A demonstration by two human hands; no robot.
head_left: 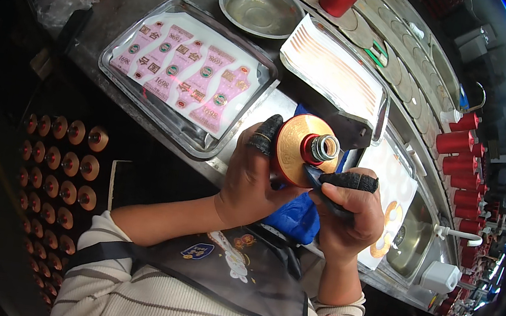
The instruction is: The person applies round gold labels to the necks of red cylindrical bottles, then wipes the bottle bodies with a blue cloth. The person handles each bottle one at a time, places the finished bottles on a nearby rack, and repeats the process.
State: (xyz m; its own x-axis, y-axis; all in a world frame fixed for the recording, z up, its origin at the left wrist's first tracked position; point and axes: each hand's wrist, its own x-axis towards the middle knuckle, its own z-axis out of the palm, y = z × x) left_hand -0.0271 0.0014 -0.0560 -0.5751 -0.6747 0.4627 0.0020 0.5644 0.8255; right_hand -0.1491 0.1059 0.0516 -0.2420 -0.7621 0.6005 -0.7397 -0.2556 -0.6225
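My left hand [248,180] is wrapped round the side of a red bottle [297,145] with a gold, patterned shoulder and a bare threaded neck. The bottle is tilted so its mouth points up toward me. A black cover sits on one of the left fingertips. In my right hand [353,218] is a small dark scraper-like piece [313,175], its edge against the gold shoulder beside the neck. Black covers wrap fingers of this hand too. Under the bottle lies a blue cloth [297,219].
A metal tray [193,143] holds a sheet of pink labels. Beyond stand a metal basin [261,9] and a tray with a striped sheet [337,66]. At right are gold ring decals [388,232], a sink [412,245] and red bottles [455,144]. Gold-topped bottles [71,163] fill the lower left.
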